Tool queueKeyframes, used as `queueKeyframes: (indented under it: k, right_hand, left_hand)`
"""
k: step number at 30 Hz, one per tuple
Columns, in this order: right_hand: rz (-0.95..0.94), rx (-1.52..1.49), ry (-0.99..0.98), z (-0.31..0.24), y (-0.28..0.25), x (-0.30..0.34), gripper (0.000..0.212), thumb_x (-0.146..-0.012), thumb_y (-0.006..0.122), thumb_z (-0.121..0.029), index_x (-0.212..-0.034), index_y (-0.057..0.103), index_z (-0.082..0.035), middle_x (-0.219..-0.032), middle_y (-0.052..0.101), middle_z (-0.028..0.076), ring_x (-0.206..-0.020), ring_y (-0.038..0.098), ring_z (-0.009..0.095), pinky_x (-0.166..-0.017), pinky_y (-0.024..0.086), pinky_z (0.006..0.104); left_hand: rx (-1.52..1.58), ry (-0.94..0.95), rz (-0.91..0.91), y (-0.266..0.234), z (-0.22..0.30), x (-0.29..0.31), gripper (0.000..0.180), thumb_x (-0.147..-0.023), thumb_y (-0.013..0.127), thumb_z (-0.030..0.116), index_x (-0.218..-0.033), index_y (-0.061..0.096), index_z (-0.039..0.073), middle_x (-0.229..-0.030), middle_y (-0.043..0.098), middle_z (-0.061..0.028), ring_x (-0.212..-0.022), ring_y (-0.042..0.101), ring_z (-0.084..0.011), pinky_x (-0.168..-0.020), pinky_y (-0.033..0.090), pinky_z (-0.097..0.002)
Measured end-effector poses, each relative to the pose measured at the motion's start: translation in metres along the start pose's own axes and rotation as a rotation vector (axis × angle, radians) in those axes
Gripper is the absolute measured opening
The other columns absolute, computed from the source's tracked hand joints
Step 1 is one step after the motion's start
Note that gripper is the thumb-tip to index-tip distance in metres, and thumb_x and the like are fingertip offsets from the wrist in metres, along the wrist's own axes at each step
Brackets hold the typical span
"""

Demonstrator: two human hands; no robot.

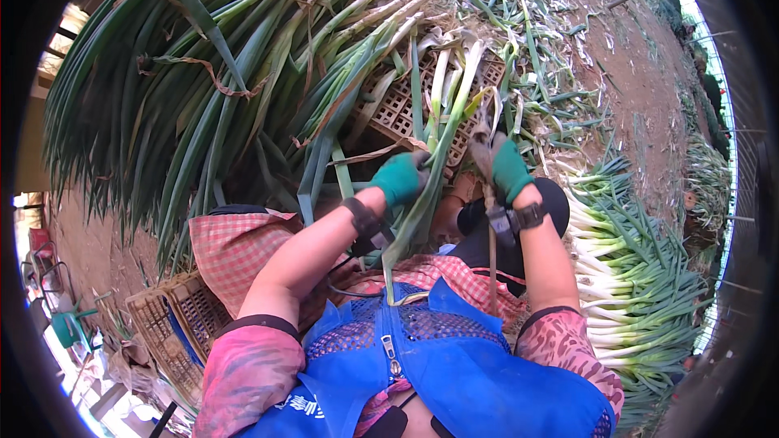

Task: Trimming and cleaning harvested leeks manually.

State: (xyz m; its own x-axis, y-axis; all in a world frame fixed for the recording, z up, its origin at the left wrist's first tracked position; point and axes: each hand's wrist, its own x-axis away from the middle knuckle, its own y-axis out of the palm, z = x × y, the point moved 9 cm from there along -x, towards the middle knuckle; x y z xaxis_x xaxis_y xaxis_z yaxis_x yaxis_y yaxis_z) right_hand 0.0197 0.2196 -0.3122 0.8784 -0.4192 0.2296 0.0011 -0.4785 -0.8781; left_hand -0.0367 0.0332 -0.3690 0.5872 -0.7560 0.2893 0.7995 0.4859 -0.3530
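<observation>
My left hand [401,179], in a green glove with dark fingertips, is closed around the leaves of a large green onion [454,105]. The onion's pale root end points away from me, and its long green leaves bend back toward my chest. Close by on the right, my right hand [506,170], in a matching glove, is closed on a withered brown leaf [492,251], which hangs down below it. Its fingertips are partly hidden. Beneath the onion lies an upturned tan plastic crate [398,105] with a grid surface.
A big heap of untrimmed green onions [219,73] spreads across the left. On the right, cleaned green onions [625,268] lie in a row, white ends toward me. Stripped leaves [535,57] litter the dirt floor [641,89]. More crates [174,328] stand at lower left.
</observation>
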Motion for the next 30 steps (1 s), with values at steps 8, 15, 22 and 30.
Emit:
queueKeyframes:
  k: [8, 15, 22, 30]
  right_hand:
    - [-0.084, -0.229, 0.079, -0.053, 0.03, 0.103, 0.041, -0.083, 0.065, -0.036, -0.095, 0.056, 0.002, -0.076, 0.063, 0.029, -0.078, 0.063, 0.046, -0.062, 0.049, 0.0493]
    - [-0.01, -0.04, 0.18, -0.018, 0.03, 0.06, 0.046, -0.082, 0.063, -0.036, -0.098, 0.057, 0.007, -0.088, 0.063, 0.032, -0.085, 0.063, 0.046, -0.073, 0.052, 0.048]
    - [-0.057, -0.054, 0.134, -0.017, 0.015, 0.025, 0.048, -0.08, 0.065, -0.036, -0.1, 0.06, 0.007, -0.093, 0.064, 0.032, -0.091, 0.063, 0.044, -0.077, 0.052, 0.0463]
    - [-0.061, -0.079, 0.187, -0.045, 0.019, 0.11, 0.04, -0.083, 0.066, -0.032, -0.096, 0.057, 0.004, -0.08, 0.063, 0.03, -0.081, 0.062, 0.046, -0.067, 0.05, 0.0497]
  left_hand:
    - [0.484, 0.289, -0.053, -0.004, -0.053, -0.016, 0.028, -0.089, 0.063, 0.012, -0.115, 0.064, 0.003, -0.099, 0.068, -0.0048, -0.084, 0.062, -0.0104, -0.075, 0.052, -0.0274]
    - [-0.005, 0.325, -0.157, -0.016, -0.014, 0.013, 0.021, -0.087, 0.054, 0.008, -0.103, 0.066, 0.003, -0.097, 0.067, -0.0101, -0.087, 0.063, -0.0159, -0.079, 0.052, -0.0322]
    - [0.619, -0.277, -0.141, 0.012, -0.041, 0.006, 0.029, -0.085, 0.06, 0.025, -0.105, 0.063, 0.004, -0.09, 0.061, -0.0034, -0.079, 0.055, -0.0133, -0.072, 0.047, -0.0304]
    - [0.654, -0.274, -0.131, 0.019, -0.039, 0.003, 0.036, -0.084, 0.06, 0.025, -0.108, 0.063, -0.001, -0.087, 0.062, -0.0041, -0.074, 0.056, -0.0128, -0.069, 0.047, -0.0276]
